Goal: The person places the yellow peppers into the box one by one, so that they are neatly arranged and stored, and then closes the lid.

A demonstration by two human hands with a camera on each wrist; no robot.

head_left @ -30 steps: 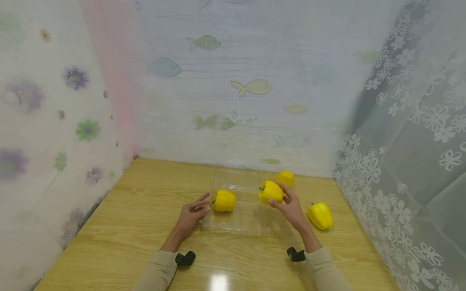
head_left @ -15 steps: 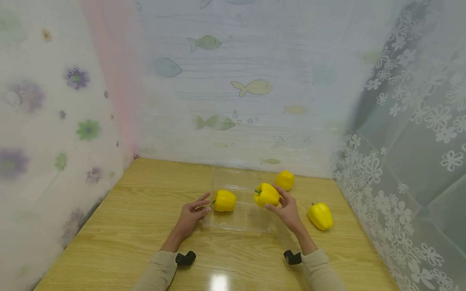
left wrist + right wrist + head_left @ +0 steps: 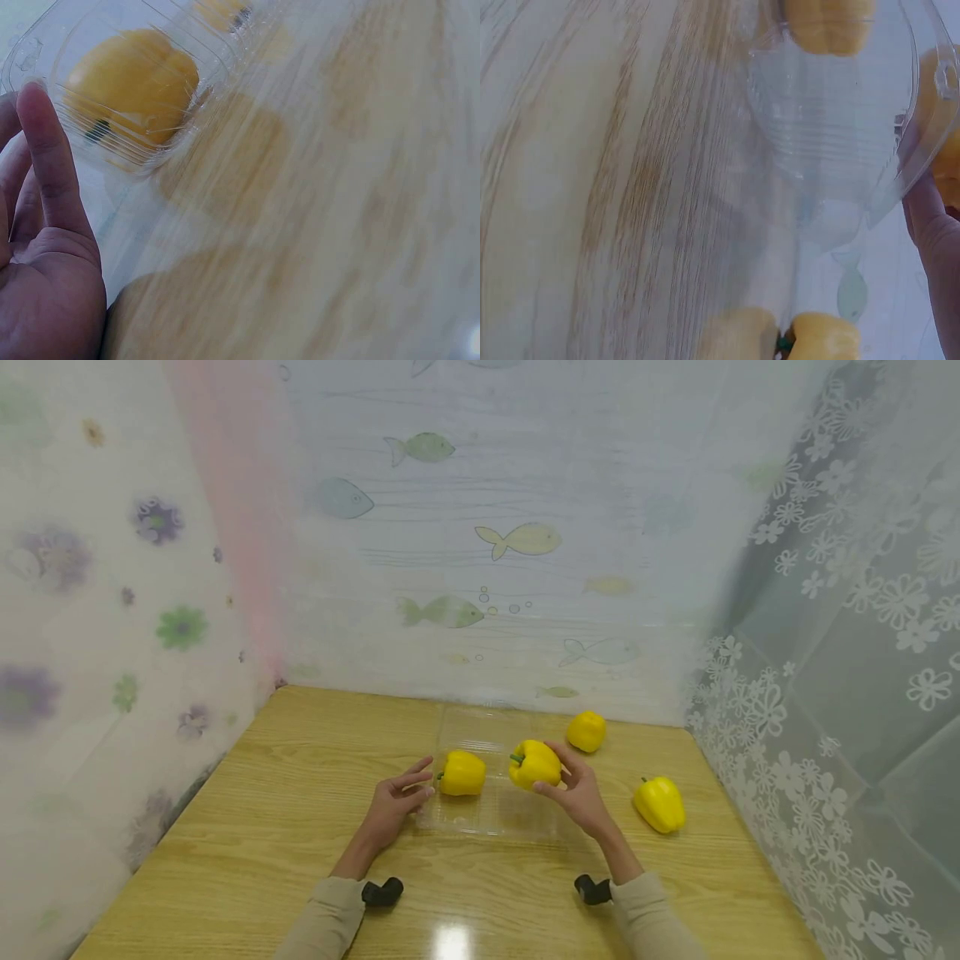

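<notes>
A clear plastic container [image 3: 491, 817] stands on the table, its hinged lid laid back toward the wall. One yellow bell pepper [image 3: 462, 774] lies in its left half, stem pointing left. My left hand [image 3: 392, 806] is at the container's left side, fingers extended; in the left wrist view a fingertip [image 3: 36, 97] touches the clear rim. With thumb and fingers my right hand [image 3: 583, 793] grips another yellow bell pepper [image 3: 537, 765] over the container's right half, green stem toward the left. In the right wrist view the clear wall partly covers this hand and pepper.
Two more yellow bell peppers lie on the table to the right: one at the back [image 3: 587, 732], one nearer the front [image 3: 660, 805]. The wooden table [image 3: 300, 760] meets a fish-patterned curtain [image 3: 450, 552] behind. Flowered sheets hang on both sides.
My right hand has moved left and slightly nearer with its bell pepper, from the container's right edge to over its right half. The left hand stays put.
</notes>
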